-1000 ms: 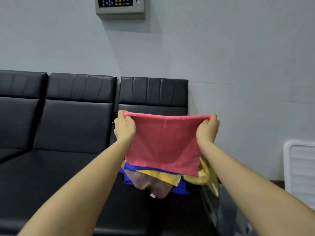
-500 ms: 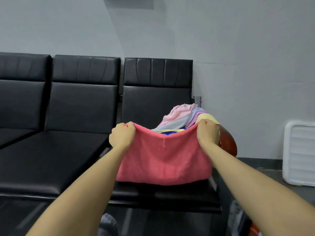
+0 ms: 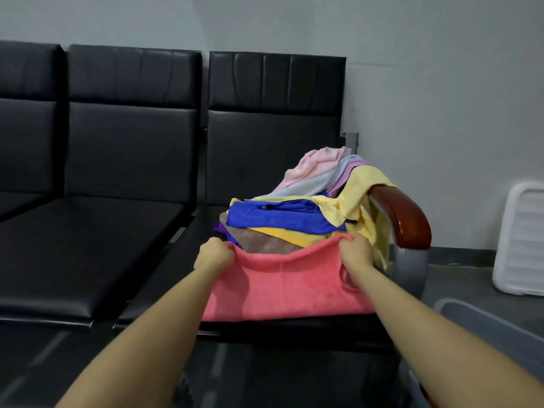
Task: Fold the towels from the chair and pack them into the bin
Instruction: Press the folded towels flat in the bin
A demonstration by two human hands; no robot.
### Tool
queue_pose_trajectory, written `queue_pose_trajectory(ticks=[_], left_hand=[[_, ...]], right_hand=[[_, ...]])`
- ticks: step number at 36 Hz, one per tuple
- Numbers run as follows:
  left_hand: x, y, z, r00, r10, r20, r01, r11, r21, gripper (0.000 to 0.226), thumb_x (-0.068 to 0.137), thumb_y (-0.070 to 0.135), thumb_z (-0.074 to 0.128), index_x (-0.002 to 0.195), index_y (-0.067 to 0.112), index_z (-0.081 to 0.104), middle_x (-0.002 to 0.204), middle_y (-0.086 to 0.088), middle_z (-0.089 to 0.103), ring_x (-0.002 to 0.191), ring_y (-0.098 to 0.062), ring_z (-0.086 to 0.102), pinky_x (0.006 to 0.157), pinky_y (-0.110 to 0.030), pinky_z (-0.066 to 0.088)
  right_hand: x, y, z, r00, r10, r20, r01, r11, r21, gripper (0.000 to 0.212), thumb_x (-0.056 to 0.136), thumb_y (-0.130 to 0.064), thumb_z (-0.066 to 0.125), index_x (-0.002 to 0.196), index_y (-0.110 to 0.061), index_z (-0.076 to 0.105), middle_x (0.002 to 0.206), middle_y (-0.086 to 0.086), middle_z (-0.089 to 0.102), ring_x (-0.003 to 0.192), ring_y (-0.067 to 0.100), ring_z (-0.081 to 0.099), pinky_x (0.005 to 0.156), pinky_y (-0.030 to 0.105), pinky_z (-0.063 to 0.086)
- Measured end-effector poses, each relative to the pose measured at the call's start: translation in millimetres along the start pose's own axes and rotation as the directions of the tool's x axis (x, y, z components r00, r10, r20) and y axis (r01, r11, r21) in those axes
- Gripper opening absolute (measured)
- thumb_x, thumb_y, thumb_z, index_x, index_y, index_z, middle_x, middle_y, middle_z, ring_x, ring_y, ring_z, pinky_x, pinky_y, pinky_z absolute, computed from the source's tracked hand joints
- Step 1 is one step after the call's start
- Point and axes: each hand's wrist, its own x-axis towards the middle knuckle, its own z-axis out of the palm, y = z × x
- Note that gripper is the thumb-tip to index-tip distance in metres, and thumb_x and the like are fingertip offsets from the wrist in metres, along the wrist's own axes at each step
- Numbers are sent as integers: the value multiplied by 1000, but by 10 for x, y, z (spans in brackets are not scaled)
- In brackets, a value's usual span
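A coral-pink towel (image 3: pixel 288 287) lies spread over the front of the rightmost black chair seat (image 3: pixel 182 269). My left hand (image 3: pixel 213 254) grips its far left corner and my right hand (image 3: pixel 354 250) grips its far right corner, the edge sagging between them. Behind the towel sits a pile of towels (image 3: pixel 297 213): blue, yellow, brown, purple, with pink, grey and pale yellow ones draped toward the armrest. The rim of a grey bin (image 3: pixel 482 322) shows at the lower right on the floor.
A wooden armrest (image 3: pixel 403 213) on a grey metal post bounds the chair's right side. Two more black seats (image 3: pixel 88 231) stretch to the left. A white ribbed plastic lid (image 3: pixel 521 240) leans against the wall at far right.
Both hands have lowered the pink towel from held up in the air down onto the seat front. The view has tilted downward, showing the towel pile and the bin rim.
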Motion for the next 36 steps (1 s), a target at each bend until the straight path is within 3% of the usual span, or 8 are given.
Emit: queue_pose_trajectory(ticks=[3, 8, 12, 17, 23, 31, 34, 36], left_hand=[[31, -89, 115, 999, -30, -13, 30, 999, 13, 34, 95, 27, 45, 116, 4, 57, 121, -18, 58, 108, -35, 57, 85, -38, 46], [45, -113, 159, 985, 7, -170, -2, 1000, 30, 31, 99, 30, 37, 107, 8, 57, 113, -17, 60, 103, -36, 58, 76, -36, 40], [67, -73, 82, 974, 61, -219, -44, 996, 84, 34, 100, 31, 33, 107, 9, 57, 111, -16, 60, 102, -35, 58, 75, -35, 38], [94, -9, -1, 984, 82, -159, -34, 959, 283, 32, 99, 26, 37, 115, 7, 57, 117, -15, 60, 105, -33, 59, 75, -34, 38], [92, -64, 93, 992, 82, -96, -35, 909, 415, 34, 102, 27, 33, 118, 8, 56, 119, -12, 59, 108, -31, 58, 78, -34, 39], [164, -220, 241, 984, 125, -126, -57, 896, 441, 30, 100, 22, 33, 110, 8, 57, 113, -11, 61, 102, -30, 60, 73, -33, 38], [171, -202, 251, 984, 104, -142, -33, 901, 432, 27, 99, 19, 36, 114, 6, 53, 117, -12, 58, 105, -31, 59, 76, -35, 40], [158, -191, 261, 986, 75, -152, -2, 901, 434, 29, 98, 20, 40, 120, 4, 47, 125, -15, 51, 113, -32, 54, 85, -38, 43]], right_hand=[[35, 94, 70, 997, 70, -33, -68, 995, 66, 29, 91, 2, 39, 105, -4, 64, 108, 17, 62, 99, 31, 55, 75, 26, 35], [66, 72, 144, 983, 128, -132, -116, 988, 97, 28, 97, -9, 45, 121, 4, 53, 122, 23, 57, 113, 37, 53, 90, 36, 43], [82, 4, 71, 992, -50, -114, 28, 983, -182, 26, 99, -12, 40, 120, -2, 53, 121, 21, 57, 112, 39, 53, 86, 40, 43], [162, -18, -16, 975, -212, 63, 205, 757, -621, 27, 98, -7, 35, 119, -10, 52, 116, 16, 59, 106, 35, 58, 79, 37, 44], [170, 132, 33, 971, -190, 148, 238, 677, -696, 28, 98, -9, 33, 118, -13, 51, 115, 14, 60, 105, 32, 59, 77, 34, 40], [180, 353, 173, 967, -206, 151, 247, 612, -751, 32, 96, -3, 33, 124, -12, 45, 114, 9, 59, 99, 28, 61, 67, 34, 43], [202, 391, 234, 932, -348, 97, 279, 522, -806, 30, 95, -8, 44, 125, -9, 47, 121, 11, 54, 104, 28, 57, 78, 37, 46], [198, 397, 289, 873, -478, 97, 327, 426, -844, 24, 84, -7, 64, 107, -6, 59, 105, 13, 60, 90, 29, 60, 73, 37, 47]])
